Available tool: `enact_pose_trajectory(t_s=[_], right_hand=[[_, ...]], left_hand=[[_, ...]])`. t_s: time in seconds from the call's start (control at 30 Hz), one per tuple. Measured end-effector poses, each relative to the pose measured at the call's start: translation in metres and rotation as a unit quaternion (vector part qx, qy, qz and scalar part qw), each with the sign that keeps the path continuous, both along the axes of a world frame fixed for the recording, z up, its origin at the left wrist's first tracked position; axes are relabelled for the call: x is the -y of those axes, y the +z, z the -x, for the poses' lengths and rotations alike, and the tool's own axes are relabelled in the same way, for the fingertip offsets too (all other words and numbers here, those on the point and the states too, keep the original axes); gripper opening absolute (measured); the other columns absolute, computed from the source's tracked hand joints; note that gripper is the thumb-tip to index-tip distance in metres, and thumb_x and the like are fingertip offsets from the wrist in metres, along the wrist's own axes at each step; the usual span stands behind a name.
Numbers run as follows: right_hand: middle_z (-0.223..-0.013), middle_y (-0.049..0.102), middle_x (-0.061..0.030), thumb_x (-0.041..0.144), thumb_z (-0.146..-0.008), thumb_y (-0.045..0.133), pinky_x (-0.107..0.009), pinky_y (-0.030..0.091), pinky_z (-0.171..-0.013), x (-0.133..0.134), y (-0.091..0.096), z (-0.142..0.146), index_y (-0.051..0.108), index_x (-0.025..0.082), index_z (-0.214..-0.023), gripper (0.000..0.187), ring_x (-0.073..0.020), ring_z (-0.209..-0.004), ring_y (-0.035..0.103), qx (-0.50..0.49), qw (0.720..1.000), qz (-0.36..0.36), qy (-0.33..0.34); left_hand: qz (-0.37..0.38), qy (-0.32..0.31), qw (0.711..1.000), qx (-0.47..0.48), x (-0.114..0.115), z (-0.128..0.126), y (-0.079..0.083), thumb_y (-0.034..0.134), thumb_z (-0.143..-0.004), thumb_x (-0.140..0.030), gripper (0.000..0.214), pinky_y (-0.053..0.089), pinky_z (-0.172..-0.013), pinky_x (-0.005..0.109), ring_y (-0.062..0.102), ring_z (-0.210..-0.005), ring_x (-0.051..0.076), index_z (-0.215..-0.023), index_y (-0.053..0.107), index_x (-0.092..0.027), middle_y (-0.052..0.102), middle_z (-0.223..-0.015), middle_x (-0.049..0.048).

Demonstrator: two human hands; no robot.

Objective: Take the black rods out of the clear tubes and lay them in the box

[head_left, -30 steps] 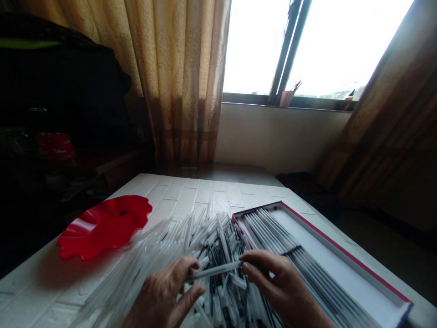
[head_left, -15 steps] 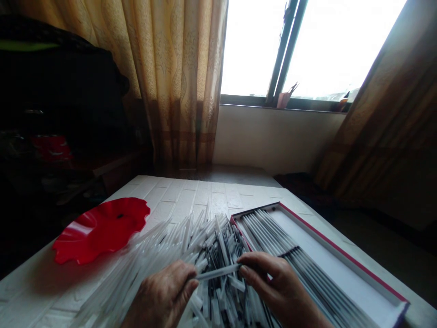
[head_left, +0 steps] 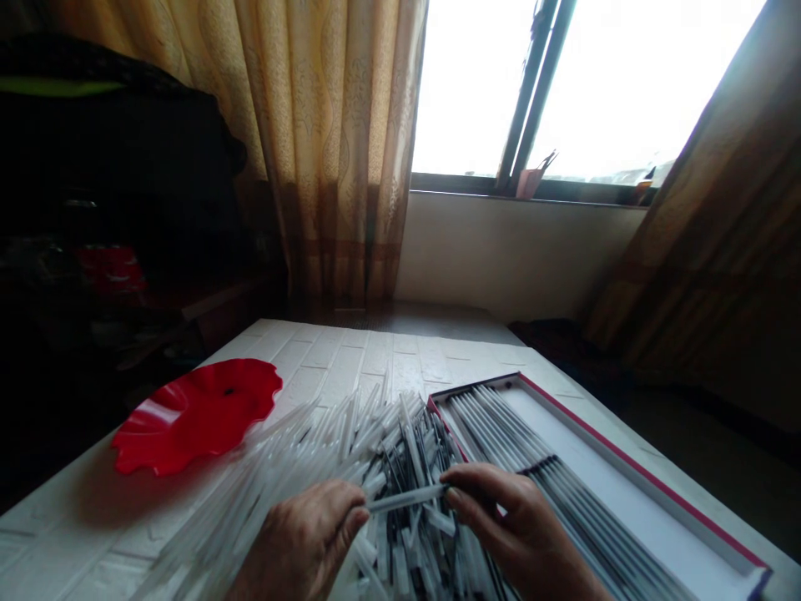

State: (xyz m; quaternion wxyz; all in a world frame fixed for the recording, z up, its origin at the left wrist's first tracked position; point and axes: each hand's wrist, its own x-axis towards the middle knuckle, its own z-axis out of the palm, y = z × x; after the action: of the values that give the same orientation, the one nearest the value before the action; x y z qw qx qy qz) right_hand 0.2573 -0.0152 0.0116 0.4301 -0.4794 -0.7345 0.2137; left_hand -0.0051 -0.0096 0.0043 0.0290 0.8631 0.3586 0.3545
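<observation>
A clear plastic pen [head_left: 405, 499] lies level between my two hands, just above a big heap of pens and clear tubes [head_left: 325, 467] on the white table. My left hand [head_left: 306, 542] pinches its left end with fingers closed. My right hand [head_left: 513, 526] pinches its right end between thumb and forefinger. Right of the heap lies a flat white box with a red edge [head_left: 626, 476], with neat rows of pens filling its left part.
A red wavy-rimmed plastic dish [head_left: 193, 413] sits on the table at the left. The table top [head_left: 388, 355] is white with a brick pattern. Behind are a curtain [head_left: 325, 142], a bright window [head_left: 563, 83] and dark bags [head_left: 113, 184] at the left.
The pen stays pinched between both hands; my left fingers have closed tighter on its end. The view has shifted slightly.
</observation>
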Motion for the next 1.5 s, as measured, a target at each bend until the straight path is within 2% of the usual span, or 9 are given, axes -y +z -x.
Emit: enact_pose_trajectory(t_s=[0.13, 0.23, 0.37, 0.8, 0.93, 1.03, 1.17, 1.33, 1.5], right_hand=[[-0.076, 0.075, -0.0033, 0.031, -0.09, 0.058, -0.027, 0.055, -0.062, -0.001, -0.001, 0.0, 0.076, 0.022, -0.091, 0.02, -0.0164, -0.06, 0.066, 0.015, 1.0, -0.007, 0.001], [-0.075, 0.075, -0.003, 0.031, -0.09, 0.058, -0.027, 0.055, -0.062, -0.002, 0.0, 0.0, 0.076, 0.022, -0.092, 0.02, -0.0164, -0.06, 0.066, 0.024, 1.0, -0.005, -0.002], [-0.076, 0.076, -0.0032, 0.032, -0.09, 0.058, -0.027, 0.055, -0.063, -0.002, 0.0, 0.0, 0.076, 0.022, -0.091, 0.02, -0.0175, -0.063, 0.068, 0.019, 1.0, -0.002, -0.005], [-0.077, 0.077, -0.0036, 0.03, -0.089, 0.06, -0.027, 0.057, -0.065, 0.001, 0.007, 0.0, 0.077, 0.022, -0.09, 0.019, -0.0183, -0.065, 0.07, 0.009, 1.0, 0.006, -0.005], [-0.079, 0.079, -0.005, 0.037, -0.088, 0.062, -0.029, 0.059, -0.065, -0.004, 0.011, -0.01, 0.077, 0.021, -0.092, 0.022, -0.0211, -0.07, 0.074, -0.027, 0.998, 0.033, -0.055], [-0.08, 0.08, -0.0068, 0.04, -0.087, 0.061, -0.029, 0.06, -0.062, -0.008, 0.011, -0.017, 0.077, 0.02, -0.095, 0.027, -0.023, -0.07, 0.075, -0.041, 0.994, 0.061, -0.087], [-0.088, 0.081, -0.0088, 0.038, -0.084, 0.059, -0.035, 0.06, -0.068, -0.01, 0.007, -0.016, 0.077, 0.02, -0.093, 0.028, -0.0264, -0.078, 0.076, 0.028, 0.992, 0.067, -0.101], [-0.09, 0.082, -0.0101, 0.037, -0.085, 0.055, -0.039, 0.059, -0.072, -0.012, -0.001, -0.012, 0.078, 0.02, -0.096, 0.031, -0.0291, -0.082, 0.077, 0.058, 0.992, 0.053, -0.097], [-0.087, 0.082, -0.0089, 0.036, -0.086, 0.057, -0.035, 0.059, -0.07, -0.01, 0.0, -0.011, 0.079, 0.022, -0.093, 0.027, -0.0265, -0.078, 0.077, 0.028, 0.996, 0.055, -0.069]], left_hand=[[0.031, -0.006, 0.999, -0.003, 0.002, -0.001, 0.0, 0.033, -0.107, -0.035, 0.03, 0.056, -0.057, 0.021, 0.072, -0.066, 0.015, -0.093, 0.058, -0.025, 0.07, -0.076, -0.0016], [0.041, -0.003, 0.999, 0.008, 0.004, 0.0, -0.003, 0.042, -0.103, -0.037, 0.017, 0.055, -0.055, 0.021, 0.069, -0.062, 0.014, -0.099, 0.053, -0.025, 0.068, -0.076, -0.0024], [0.037, 0.011, 0.999, 0.007, 0.005, 0.0, -0.005, 0.048, -0.098, -0.025, 0.002, 0.052, -0.05, 0.02, 0.066, -0.056, 0.013, -0.096, 0.048, -0.025, 0.065, -0.072, -0.0038], [-0.005, 0.01, 1.0, -0.018, 0.003, 0.0, 0.0, 0.033, -0.107, -0.036, 0.03, 0.058, -0.059, 0.024, 0.073, -0.067, 0.016, -0.095, 0.058, -0.024, 0.071, -0.077, -0.0002], [-0.004, 0.021, 1.0, -0.019, 0.002, -0.001, 0.001, 0.03, -0.108, -0.037, 0.037, 0.058, -0.058, 0.023, 0.074, -0.065, 0.016, -0.092, 0.06, -0.023, 0.072, -0.075, -0.0004], [-0.005, 0.023, 1.0, -0.016, 0.002, -0.001, 0.002, 0.029, -0.108, -0.037, 0.038, 0.058, -0.057, 0.023, 0.074, -0.064, 0.016, -0.091, 0.061, -0.023, 0.072, -0.074, -0.0004], [0.003, 0.017, 1.0, -0.019, 0.002, -0.001, 0.002, 0.032, -0.107, -0.036, 0.036, 0.058, -0.057, 0.023, 0.074, -0.064, 0.017, -0.091, 0.061, -0.023, 0.072, -0.075, -0.0003], [0.009, 0.013, 1.0, -0.008, 0.001, -0.001, 0.001, 0.034, -0.106, -0.035, 0.034, 0.057, -0.056, 0.022, 0.073, -0.064, 0.016, -0.091, 0.062, -0.023, 0.071, -0.075, -0.0003], [0.002, 0.005, 1.0, -0.005, 0.002, -0.001, 0.001, 0.034, -0.106, -0.034, 0.033, 0.056, -0.056, 0.022, 0.073, -0.063, 0.015, -0.09, 0.062, -0.023, 0.071, -0.074, -0.0006]])
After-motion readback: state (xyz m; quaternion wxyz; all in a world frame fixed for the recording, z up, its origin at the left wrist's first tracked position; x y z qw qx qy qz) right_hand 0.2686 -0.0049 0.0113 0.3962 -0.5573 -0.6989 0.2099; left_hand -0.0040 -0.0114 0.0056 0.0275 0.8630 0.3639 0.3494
